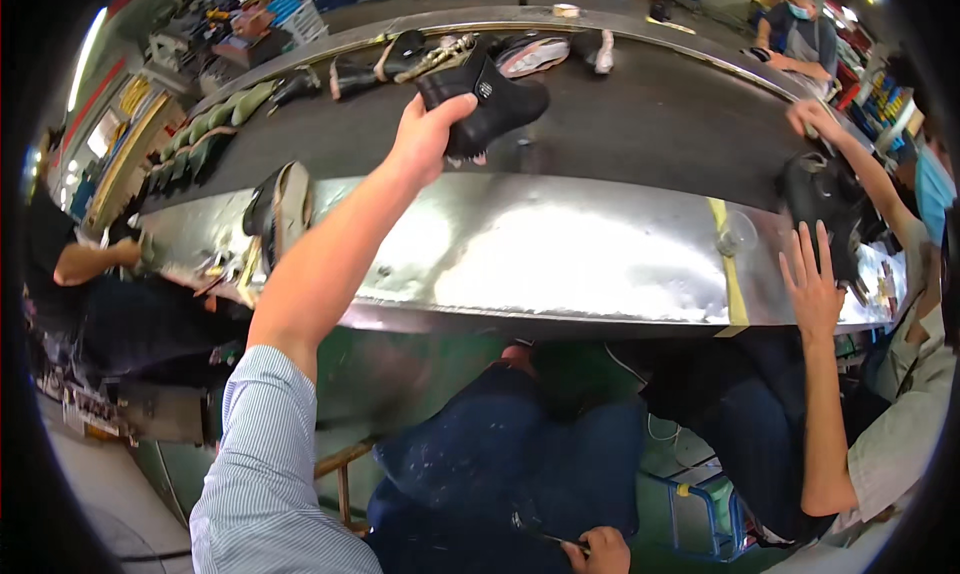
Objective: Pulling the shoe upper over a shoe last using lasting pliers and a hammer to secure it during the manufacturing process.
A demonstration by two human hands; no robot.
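Over the dark conveyor belt [640,134], my left hand [425,134] is stretched far forward and closed around a black ankle boot [490,104]. The thumb presses on the boot's shaft, and its toe points right. Low in the view, by my dark blue trousers, my right hand [602,551] is closed on a thin metal tool [543,536]. Its kind cannot be made out, and part of that hand is cut off by the lower edge. A black and beige shoe [288,209] stands on the metal ledge [480,244], left of the boot.
Several boots and shoes [355,76] line the belt's far side, with green ones [215,124] at left. At right, a co-worker's spread hand [815,284] is by a black boot [815,199]. Yellow tape [730,264] crosses the ledge. Another worker's hand [127,252] is at left.
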